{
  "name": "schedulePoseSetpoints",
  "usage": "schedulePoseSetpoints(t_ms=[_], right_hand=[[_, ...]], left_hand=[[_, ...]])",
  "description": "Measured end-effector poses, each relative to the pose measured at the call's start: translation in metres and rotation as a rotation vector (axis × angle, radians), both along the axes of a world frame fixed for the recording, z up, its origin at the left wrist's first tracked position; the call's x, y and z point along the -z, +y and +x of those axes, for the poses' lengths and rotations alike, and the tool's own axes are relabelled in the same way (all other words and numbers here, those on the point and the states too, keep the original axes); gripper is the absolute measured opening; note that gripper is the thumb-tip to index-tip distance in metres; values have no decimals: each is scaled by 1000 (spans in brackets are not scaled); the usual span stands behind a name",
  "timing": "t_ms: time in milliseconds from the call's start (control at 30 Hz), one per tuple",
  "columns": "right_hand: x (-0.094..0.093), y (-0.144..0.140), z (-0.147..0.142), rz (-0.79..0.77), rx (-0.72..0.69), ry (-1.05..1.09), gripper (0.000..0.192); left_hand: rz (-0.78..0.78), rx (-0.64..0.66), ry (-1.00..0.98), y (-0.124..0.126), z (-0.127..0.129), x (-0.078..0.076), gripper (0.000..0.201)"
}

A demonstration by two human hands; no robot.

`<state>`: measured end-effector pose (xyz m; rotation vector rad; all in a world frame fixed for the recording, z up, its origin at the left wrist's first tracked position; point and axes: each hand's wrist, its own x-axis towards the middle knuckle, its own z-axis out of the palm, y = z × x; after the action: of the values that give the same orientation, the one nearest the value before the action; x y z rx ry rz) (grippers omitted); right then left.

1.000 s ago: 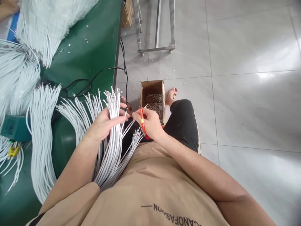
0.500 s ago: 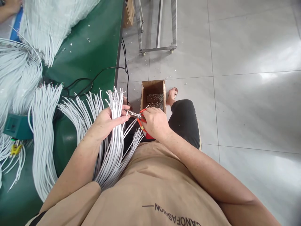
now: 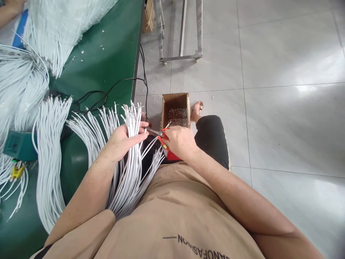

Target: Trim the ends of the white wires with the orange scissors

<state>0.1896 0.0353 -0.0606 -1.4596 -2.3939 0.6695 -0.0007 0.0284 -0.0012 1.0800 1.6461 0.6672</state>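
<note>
My left hand (image 3: 122, 140) is wrapped round a thick bundle of white wires (image 3: 132, 151), whose cut ends stick up above the thumb and fingers. One wire end shows between my thumb tip and fingertips. My right hand (image 3: 182, 142) grips red-handled pliers (image 3: 161, 133), with metal jaws pointing left, their tips close to that wire end. Whether the jaws touch it is too small to tell. A few loose wires (image 3: 155, 160) spread out below the pliers, across my lap.
A cardboard box (image 3: 175, 102) with small scraps inside stands on the floor beyond my hands. To the left, the green table (image 3: 113, 46) bears more wire bundles (image 3: 50, 154), a teal device (image 3: 20, 145) and a black cable (image 3: 118, 82). A metal frame (image 3: 180, 57) stands farther off. Another person's hand (image 3: 10, 10) shows top left.
The pliers and my right hand have shifted slightly down and right. The jaws look closer together than before. My left hand keeps its hold on the wires.
</note>
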Motion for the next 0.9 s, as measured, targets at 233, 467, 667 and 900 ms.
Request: schedulePoseSetpoints(t_ms=[233, 467, 667, 900], right_hand=[[14, -1, -2, 200, 40, 102, 26], [8, 2, -2, 254, 2, 29, 24], [12, 1, -1, 310, 10, 12, 36], [15, -1, -1, 332, 39, 13, 38]], left_hand=[[41, 5, 48, 0, 0, 1, 30], [24, 25, 81, 0, 1, 1, 35], [18, 29, 87, 0, 3, 0, 29], [41, 30, 121, -1, 2, 1, 27]])
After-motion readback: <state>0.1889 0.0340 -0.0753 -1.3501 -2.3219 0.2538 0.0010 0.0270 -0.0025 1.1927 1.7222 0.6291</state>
